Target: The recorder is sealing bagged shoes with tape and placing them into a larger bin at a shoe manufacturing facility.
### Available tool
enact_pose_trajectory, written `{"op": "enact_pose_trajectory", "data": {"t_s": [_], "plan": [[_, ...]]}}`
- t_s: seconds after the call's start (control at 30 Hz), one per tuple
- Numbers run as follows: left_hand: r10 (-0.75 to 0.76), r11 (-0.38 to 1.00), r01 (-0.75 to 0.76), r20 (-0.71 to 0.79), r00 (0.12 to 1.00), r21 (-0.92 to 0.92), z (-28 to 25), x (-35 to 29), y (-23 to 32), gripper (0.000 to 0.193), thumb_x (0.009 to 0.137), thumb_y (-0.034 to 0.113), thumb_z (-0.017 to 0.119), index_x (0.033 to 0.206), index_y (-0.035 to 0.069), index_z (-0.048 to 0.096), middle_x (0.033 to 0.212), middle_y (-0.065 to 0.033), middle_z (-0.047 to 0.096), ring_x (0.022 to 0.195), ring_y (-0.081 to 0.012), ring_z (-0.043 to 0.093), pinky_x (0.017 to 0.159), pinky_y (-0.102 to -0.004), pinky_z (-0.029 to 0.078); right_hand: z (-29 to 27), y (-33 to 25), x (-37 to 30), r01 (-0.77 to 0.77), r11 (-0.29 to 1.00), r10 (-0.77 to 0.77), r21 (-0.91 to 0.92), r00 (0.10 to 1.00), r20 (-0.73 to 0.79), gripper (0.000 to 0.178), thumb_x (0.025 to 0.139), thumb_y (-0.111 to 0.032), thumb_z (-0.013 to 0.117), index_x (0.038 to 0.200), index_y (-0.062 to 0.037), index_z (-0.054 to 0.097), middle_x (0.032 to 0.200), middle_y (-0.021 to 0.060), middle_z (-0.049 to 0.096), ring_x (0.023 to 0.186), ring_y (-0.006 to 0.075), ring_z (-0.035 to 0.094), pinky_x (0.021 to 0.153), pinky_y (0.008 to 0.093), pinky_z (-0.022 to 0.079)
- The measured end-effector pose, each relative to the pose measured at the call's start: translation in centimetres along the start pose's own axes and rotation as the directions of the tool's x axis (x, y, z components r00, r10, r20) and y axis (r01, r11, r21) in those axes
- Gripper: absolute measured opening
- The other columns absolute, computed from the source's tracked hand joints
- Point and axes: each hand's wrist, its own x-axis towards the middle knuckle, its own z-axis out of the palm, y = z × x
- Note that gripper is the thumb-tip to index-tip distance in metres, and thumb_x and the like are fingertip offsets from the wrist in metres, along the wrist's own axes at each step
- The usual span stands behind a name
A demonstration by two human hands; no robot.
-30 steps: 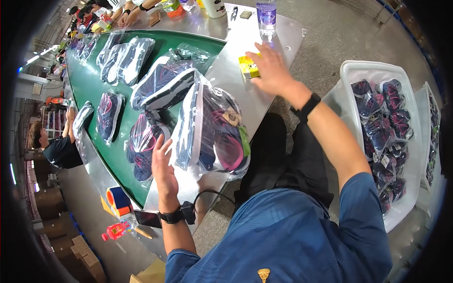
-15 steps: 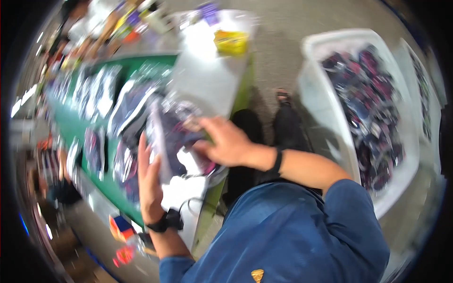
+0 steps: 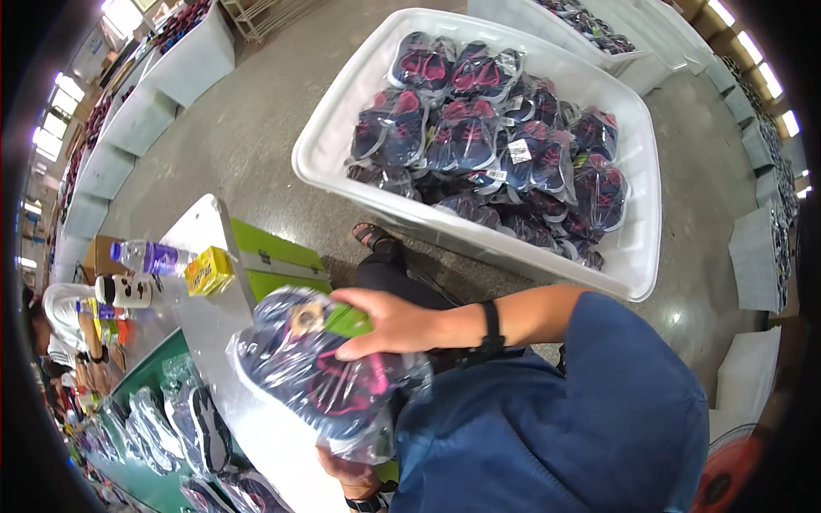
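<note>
A pair of dark navy sneakers (image 3: 291,372) with pink trim sits inside a clear plastic bag, held in front of my body over the table's near edge. My right hand (image 3: 389,323) grips the top of this bagged pair, thumb and fingers apart across it. Below, my left hand (image 3: 349,472) holds the lower end of the bag, its fingers partly hidden behind the plastic. Beyond my hands stands a large white bin (image 3: 342,103), filled with similar bagged sneakers (image 3: 466,132) showing pink laces.
A white table (image 3: 209,316) with a green side lies to my left, bearing a yellow box (image 3: 209,271) and a plastic bottle (image 3: 152,256). More bagged shoes (image 3: 201,427) lie on a green surface (image 3: 141,372). A person (image 3: 68,316) works at far left. A red fan (image 3: 727,470) stands lower right.
My view has swung right, toward the white bin. The bagged sneakers have come up off the table, and my left hand has gone from beside them to their lower end.
</note>
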Motion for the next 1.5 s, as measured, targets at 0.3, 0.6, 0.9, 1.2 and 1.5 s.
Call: {"op": "enact_pose_trajectory", "data": {"t_s": [0.3, 0.6, 0.9, 1.2, 1.5], "plan": [[-0.181, 0.957, 0.123, 0.21, 0.961, 0.261, 10.7, 6.6, 0.2, 0.078, 0.106, 0.047, 0.062, 0.161, -0.001, 0.036, 0.138, -0.0178, 0.062, 0.118, -0.0281, 0.066, 0.101, -0.0425, 0.055, -15.3, -11.2, -12.4, 0.229, 0.961, -0.105, 0.157, 0.822, -0.559, 0.059, 0.094, -0.024, 0.074, 0.142, 0.0062, 0.057, 0.125, 0.0157, 0.071, 0.11, 0.0222, 0.073, 0.097, 0.0374, 0.061], [-0.176, 0.927, 0.136, 0.086, 0.981, 0.349, 10.6, 8.8, 0.1, 0.063, 0.11, 0.041, 0.053, 0.158, 0.002, 0.042, 0.123, -0.0132, 0.066, 0.106, -0.0234, 0.067, 0.092, -0.0375, 0.057, -27.3, -11.7, -21.6, 0.612, 0.723, -0.115, 0.321, 0.564, -0.818, 0.049, 0.11, -0.043, 0.053, 0.14, -0.0039, 0.061, 0.134, 0.0119, 0.071, 0.122, 0.0313, 0.07, 0.094, 0.0489, 0.064], [-0.188, 0.934, 0.144, 0.108, 0.976, 0.326, 10.1, 9.3, 0.7, 0.06, 0.109, 0.034, 0.059, 0.157, 0.001, 0.043, 0.122, -0.0133, 0.067, 0.106, -0.0238, 0.068, 0.093, -0.0377, 0.056, -29.3, -15.4, -22.5, 0.91, 0.404, -0.14, 0.094, 0.163, -0.977, 0.048, 0.113, -0.041, 0.05, 0.138, -0.0002, 0.058, 0.138, 0.0147, 0.066, 0.122, 0.0358, 0.069, 0.104, 0.05, 0.064], [-0.191, 0.911, 0.144, 0.084, 0.978, 0.386, 10.0, 9.3, 0.2, 0.057, 0.111, 0.036, 0.052, 0.157, 0.003, 0.044, 0.12, -0.012, 0.067, 0.104, -0.0233, 0.068, 0.091, -0.0373, 0.058, -30.1, -12.7, -24.8, 0.829, 0.518, 0.097, 0.212, 0.189, -0.977, 0.05, 0.105, -0.05, 0.063, 0.134, -0.0088, 0.061, 0.131, 0.0085, 0.067, 0.113, 0.0267, 0.069, 0.088, 0.0455, 0.063], [-0.186, 0.882, 0.159, 0.02, 0.982, 0.443, 9.4, 8.1, -0.1, 0.048, 0.11, 0.03, 0.056, 0.149, 0.001, 0.053, 0.119, -0.0114, 0.069, 0.102, -0.0214, 0.068, 0.089, -0.036, 0.057, -35.4, -15.6, -28.0, 0.447, 0.892, -0.017, 0.069, 0.186, -0.982, 0.041, 0.103, -0.043, 0.068, 0.127, -0.0091, 0.07, 0.118, 0.0062, 0.076, 0.102, 0.0248, 0.075, 0.086, 0.0429, 0.064]]}}
